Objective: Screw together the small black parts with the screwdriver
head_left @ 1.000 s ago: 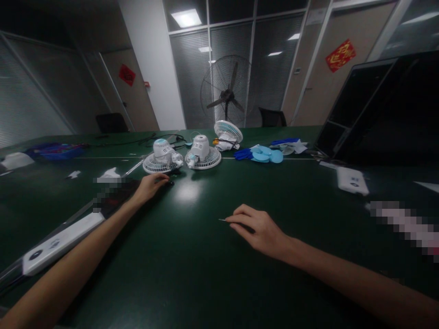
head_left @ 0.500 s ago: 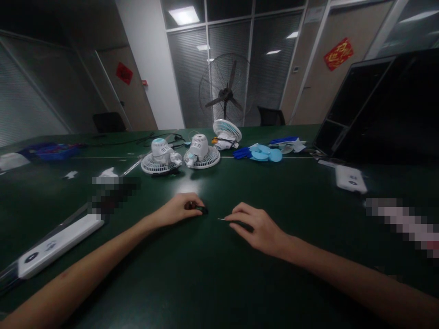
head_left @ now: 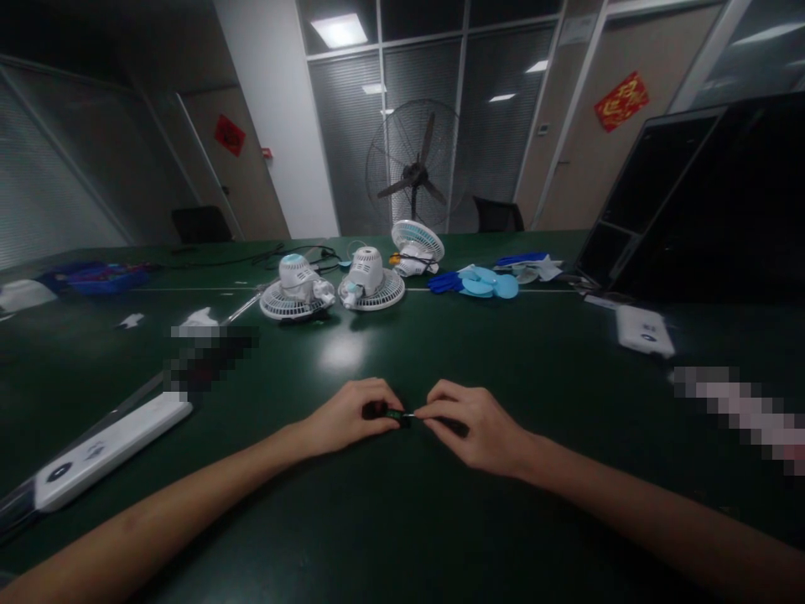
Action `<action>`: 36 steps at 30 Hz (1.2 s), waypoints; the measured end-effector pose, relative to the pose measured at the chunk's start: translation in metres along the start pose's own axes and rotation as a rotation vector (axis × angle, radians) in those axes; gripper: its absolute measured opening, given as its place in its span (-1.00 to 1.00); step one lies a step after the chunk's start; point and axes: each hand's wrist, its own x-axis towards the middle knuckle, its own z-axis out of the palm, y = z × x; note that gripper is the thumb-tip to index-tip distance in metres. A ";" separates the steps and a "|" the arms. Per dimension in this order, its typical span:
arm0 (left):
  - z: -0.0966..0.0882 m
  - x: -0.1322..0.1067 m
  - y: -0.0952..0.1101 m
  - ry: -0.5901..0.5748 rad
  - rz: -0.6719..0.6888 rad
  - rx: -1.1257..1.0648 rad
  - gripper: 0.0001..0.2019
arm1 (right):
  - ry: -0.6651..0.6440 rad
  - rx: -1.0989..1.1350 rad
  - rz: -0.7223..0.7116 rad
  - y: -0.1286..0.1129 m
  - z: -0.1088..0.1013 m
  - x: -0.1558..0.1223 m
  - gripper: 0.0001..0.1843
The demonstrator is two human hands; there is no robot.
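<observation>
L hand [head_left: 352, 415] pinches dark part [head_left: 391, 413]; R hand [head_left: 478, 424] holds pin [head_left: 411, 414] against it.

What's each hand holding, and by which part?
The left hand pinches a small dark part at its left end; the right hand, a thin metal pin at its right end.

You can read no text here. The red diamond sign [head_left: 622, 101] on the door right of the standing fan [head_left: 415, 168] carries gold characters too blurred to read. The red sign [head_left: 230, 134] left of the fan shows nothing legible.
</observation>
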 end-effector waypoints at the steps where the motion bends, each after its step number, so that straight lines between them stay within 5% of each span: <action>1: 0.000 0.000 0.000 -0.003 0.004 0.003 -0.79 | -0.001 0.000 -0.005 0.000 0.000 0.000 -0.74; 15: 0.009 0.004 0.006 -0.007 0.107 0.086 -0.82 | 0.068 0.005 -0.097 0.006 0.008 0.001 -0.69; 22: -0.002 -0.010 0.001 -0.071 0.114 0.121 -0.79 | 0.144 -0.003 -0.064 0.009 0.007 -0.001 -0.69; 26: -0.033 -0.013 -0.032 -0.083 0.104 0.153 -0.76 | 0.142 0.007 -0.062 0.005 0.005 -0.001 -0.70; 32: -0.105 -0.017 -0.116 0.264 -0.164 0.340 -0.69 | 0.097 0.041 -0.041 0.004 0.003 -0.001 -0.69; 36: -0.134 -0.030 -0.152 0.428 -0.260 0.401 -0.59 | 0.091 0.050 -0.032 0.002 0.002 0.000 -0.68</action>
